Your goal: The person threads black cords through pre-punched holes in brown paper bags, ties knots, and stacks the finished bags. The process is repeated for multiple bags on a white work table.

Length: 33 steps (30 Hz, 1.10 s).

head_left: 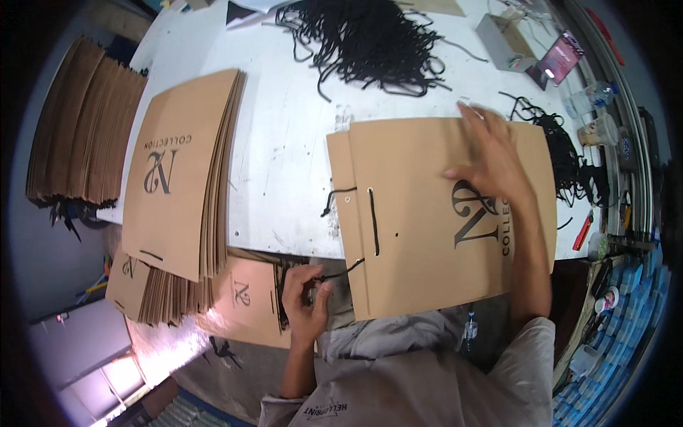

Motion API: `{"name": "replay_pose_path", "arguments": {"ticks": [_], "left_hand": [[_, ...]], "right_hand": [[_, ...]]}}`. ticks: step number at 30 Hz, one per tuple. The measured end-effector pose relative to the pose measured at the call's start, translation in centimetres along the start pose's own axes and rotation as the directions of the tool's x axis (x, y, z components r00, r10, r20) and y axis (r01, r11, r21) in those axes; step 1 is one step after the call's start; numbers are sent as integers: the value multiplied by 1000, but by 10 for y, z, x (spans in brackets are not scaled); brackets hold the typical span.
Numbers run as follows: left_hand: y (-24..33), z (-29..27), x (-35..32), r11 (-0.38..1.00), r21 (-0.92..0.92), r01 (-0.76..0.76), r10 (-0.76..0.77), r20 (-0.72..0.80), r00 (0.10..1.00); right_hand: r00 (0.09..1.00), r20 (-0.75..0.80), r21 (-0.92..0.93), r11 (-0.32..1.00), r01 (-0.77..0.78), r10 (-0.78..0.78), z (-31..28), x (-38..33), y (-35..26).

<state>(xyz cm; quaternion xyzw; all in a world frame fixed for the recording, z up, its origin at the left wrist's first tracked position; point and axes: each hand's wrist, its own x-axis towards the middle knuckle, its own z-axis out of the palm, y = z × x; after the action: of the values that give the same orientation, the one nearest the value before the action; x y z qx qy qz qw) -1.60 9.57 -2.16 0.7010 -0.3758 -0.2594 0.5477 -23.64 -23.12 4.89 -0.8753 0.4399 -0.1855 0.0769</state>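
Note:
A flat brown kraft paper bag with dark printed lettering lies in front of me on the white table's near edge. Black cord runs through punched holes near its left side. One knotted cord end sticks out at the upper left of the bag. The lower end of the cord leads to my left hand, whose thumb and fingers are closed around it just off the table's edge. My right hand, slightly blurred, rests over the bag's upper right part with its fingers spread and nothing held.
A heap of loose black cords covers the far middle of the white table; another cord bundle lies right of the bag. Stacked brown bags stand at left. A red cutter, phone and plastic bottle sit at right.

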Motion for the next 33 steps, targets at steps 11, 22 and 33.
{"name": "replay_pose_path", "arguments": {"ticks": [11,22,33], "left_hand": [[0,0,17,988,-97,-118,100,-179,979],[10,-9,96,851,-442,-285,165,-292,942],[-2,27,82,973,-231,-21,-3,-101,995]], "right_hand": [[690,-542,-393,871,297,-480,-163,38,1],[794,479,144,926,350,-375,-147,-135,-52],[755,-487,850,-436,294,-440,-154,-130,-100]]}}
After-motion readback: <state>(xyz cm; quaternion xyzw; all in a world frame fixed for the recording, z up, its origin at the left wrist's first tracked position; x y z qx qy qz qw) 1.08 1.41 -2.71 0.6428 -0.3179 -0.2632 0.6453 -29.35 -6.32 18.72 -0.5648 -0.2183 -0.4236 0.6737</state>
